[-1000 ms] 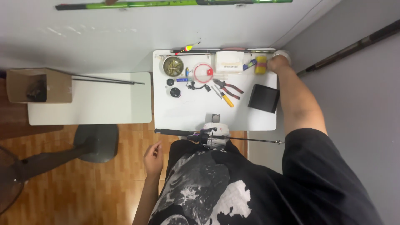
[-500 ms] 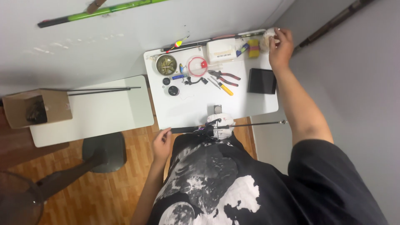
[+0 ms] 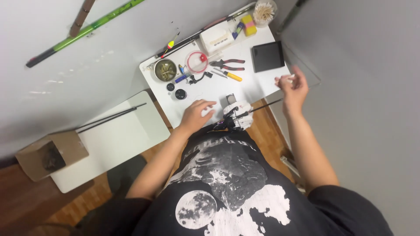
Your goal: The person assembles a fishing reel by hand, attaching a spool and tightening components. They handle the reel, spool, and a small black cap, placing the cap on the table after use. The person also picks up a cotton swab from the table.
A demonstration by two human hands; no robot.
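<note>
Rod work at near edge of white table (image 3: 258, 89): thin black fishing rod (image 3: 262, 106) lies across a white clamp (image 3: 238, 114). Left hand (image 3: 197, 114) rests open, flat beside it. Right hand (image 3: 292, 89) pinches a small pale stick at right. Best to steady rod first.

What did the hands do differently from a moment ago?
The right hand came back from the cup of sticks at the table's far corner and now hovers off the table edge, pinching something thin and pale. The left hand rose from the lap onto the white table, beside the rod lying across its near edge. The pliers, tin and black box stayed put.
</note>
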